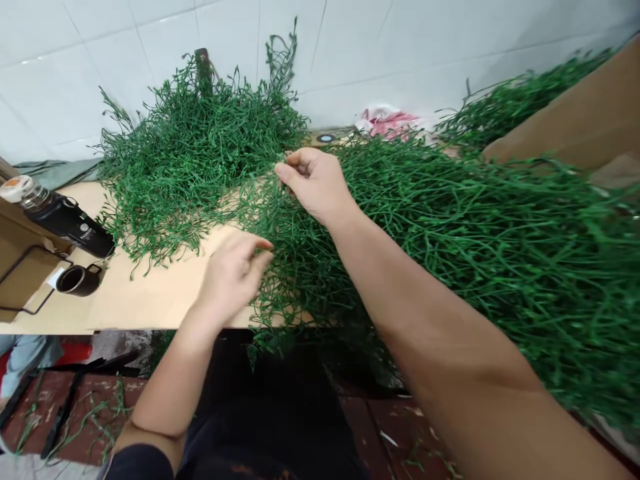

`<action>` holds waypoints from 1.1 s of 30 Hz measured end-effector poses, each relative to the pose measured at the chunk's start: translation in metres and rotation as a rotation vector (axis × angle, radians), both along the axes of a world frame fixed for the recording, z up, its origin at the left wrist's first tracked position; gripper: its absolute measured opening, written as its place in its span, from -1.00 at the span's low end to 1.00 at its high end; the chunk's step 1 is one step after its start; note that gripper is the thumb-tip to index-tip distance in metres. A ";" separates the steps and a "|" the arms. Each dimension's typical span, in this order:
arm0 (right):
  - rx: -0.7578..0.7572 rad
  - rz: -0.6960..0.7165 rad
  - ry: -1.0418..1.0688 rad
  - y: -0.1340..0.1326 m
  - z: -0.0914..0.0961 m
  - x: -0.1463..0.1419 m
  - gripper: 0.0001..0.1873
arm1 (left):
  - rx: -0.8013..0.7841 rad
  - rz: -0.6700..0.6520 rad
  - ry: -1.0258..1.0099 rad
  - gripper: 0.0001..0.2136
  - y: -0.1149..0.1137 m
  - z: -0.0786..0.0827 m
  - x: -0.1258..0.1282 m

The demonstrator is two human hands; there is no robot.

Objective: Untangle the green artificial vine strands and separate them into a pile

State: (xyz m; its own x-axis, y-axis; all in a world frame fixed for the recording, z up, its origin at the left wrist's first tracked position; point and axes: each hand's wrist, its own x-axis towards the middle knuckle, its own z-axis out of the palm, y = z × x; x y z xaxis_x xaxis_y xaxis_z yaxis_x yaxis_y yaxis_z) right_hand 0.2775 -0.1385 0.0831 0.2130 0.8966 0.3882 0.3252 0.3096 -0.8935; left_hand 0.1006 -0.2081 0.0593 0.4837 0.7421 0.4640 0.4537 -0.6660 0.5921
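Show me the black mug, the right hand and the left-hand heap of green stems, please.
Black mug (87, 283): head view, on its outer side.
Right hand (320, 183): head view, on its back.
Heap of green stems (200, 147): head view, mid-heap.

Short dark sleeve (140, 465), black clothing (270, 400), small orange marks (257, 472), bare fingers (291, 177)

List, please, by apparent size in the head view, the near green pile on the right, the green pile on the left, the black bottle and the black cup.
1. Near green pile on the right
2. Green pile on the left
3. Black bottle
4. Black cup
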 end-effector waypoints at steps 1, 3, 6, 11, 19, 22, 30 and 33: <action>-0.006 0.010 0.006 -0.004 0.001 -0.002 -0.69 | 0.010 0.091 -0.079 -0.80 0.005 0.004 -0.006; -0.020 0.045 0.009 -0.012 0.002 -0.009 -0.68 | 0.032 0.222 -0.156 -0.73 0.015 0.011 -0.013; -0.042 0.137 0.035 -0.023 0.007 -0.023 -0.66 | 0.015 0.217 -0.128 -0.58 0.032 0.014 -0.007; -0.050 0.248 0.030 -0.030 0.008 -0.031 -0.57 | -0.164 0.076 -0.144 -0.69 0.048 0.006 0.003; -0.066 0.463 -0.198 -0.024 -0.003 -0.031 -0.54 | -0.535 -0.188 -0.681 -0.57 0.043 0.017 -0.010; -0.032 0.467 -0.378 -0.029 0.001 -0.037 -0.62 | -0.639 -0.089 -0.917 -0.57 0.046 0.025 -0.014; 0.001 0.306 -0.578 -0.047 0.011 -0.063 -0.65 | -0.753 0.040 -1.147 -0.56 0.067 0.032 -0.011; 0.037 0.277 -0.589 -0.060 0.009 -0.059 -0.65 | -0.725 0.123 -1.273 -0.57 0.093 0.029 -0.034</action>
State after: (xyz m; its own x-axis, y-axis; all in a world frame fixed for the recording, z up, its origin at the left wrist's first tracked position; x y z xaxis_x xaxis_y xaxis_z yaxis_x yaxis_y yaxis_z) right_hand 0.2185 -0.1981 0.0918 -0.2818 0.8714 0.4015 0.6609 0.4797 -0.5771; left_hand 0.0666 -0.1156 0.0884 -0.0391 0.9986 0.0362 -0.5875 -0.0523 0.8075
